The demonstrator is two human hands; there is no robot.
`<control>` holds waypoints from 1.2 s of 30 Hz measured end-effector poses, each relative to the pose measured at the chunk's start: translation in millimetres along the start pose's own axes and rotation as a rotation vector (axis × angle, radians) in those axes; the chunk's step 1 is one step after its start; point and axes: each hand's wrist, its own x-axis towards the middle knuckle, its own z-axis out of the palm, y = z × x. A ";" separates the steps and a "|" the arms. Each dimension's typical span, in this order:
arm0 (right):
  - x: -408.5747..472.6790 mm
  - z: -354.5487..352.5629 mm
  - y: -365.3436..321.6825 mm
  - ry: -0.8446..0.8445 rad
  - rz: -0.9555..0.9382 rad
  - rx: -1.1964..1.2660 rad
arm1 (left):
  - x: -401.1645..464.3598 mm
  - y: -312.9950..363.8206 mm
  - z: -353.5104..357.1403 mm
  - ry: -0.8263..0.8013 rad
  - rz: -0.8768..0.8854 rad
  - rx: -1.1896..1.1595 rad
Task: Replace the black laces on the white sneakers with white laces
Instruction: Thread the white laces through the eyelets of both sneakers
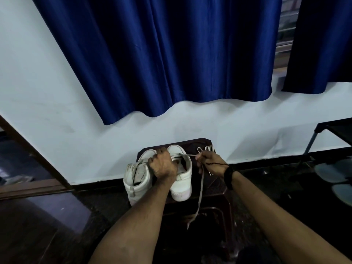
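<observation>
Two white sneakers stand side by side on a dark stool (pixel 213 189), toes toward the wall. The left sneaker (pixel 136 180) carries a white lace. My left hand (pixel 163 165) grips the top of the right sneaker (pixel 182 184) near its eyelets. My right hand (pixel 209 162) pinches a white lace (pixel 200 189) that runs taut from the right sneaker's eyelets to my fingers, and its long free end hangs down past the stool's front. A thin black lace (pixel 217 164) lies across my right hand. More white lace loops (pixel 207 149) lie on the stool behind that hand.
A white wall with a blue curtain (pixel 162 54) rises just behind the stool. A dark metal rack (pixel 335 134) stands at the right, with grey-green shapes (pixel 333 172) on the floor below it. A wooden door frame (pixel 30 147) slants at the left.
</observation>
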 end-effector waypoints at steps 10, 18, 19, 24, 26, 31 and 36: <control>-19.9 -2.2 -17.3 0.019 -0.012 -0.022 | 0.0 -3.6 -3.5 0.038 0.094 -0.119; -21.9 1.1 -53.6 -0.005 -0.009 0.066 | -13.9 3.0 -42.7 -0.007 0.104 -0.722; -23.8 0.3 -51.8 -0.075 -0.006 -0.104 | -12.7 -3.1 -47.7 0.006 0.098 -0.639; -36.0 14.8 -23.7 -0.055 0.105 -1.010 | 19.3 -42.5 -52.1 -0.320 0.220 -0.259; -33.3 28.3 -18.4 0.210 -0.003 -0.860 | 28.1 -51.5 -46.5 -0.489 0.270 -0.206; -18.9 73.3 -17.8 0.105 -0.264 -1.043 | 35.7 -57.1 -30.6 -0.484 0.315 -0.119; -16.1 87.7 -2.1 0.052 -0.165 -1.065 | 46.8 -62.3 -61.6 -0.427 0.220 -0.280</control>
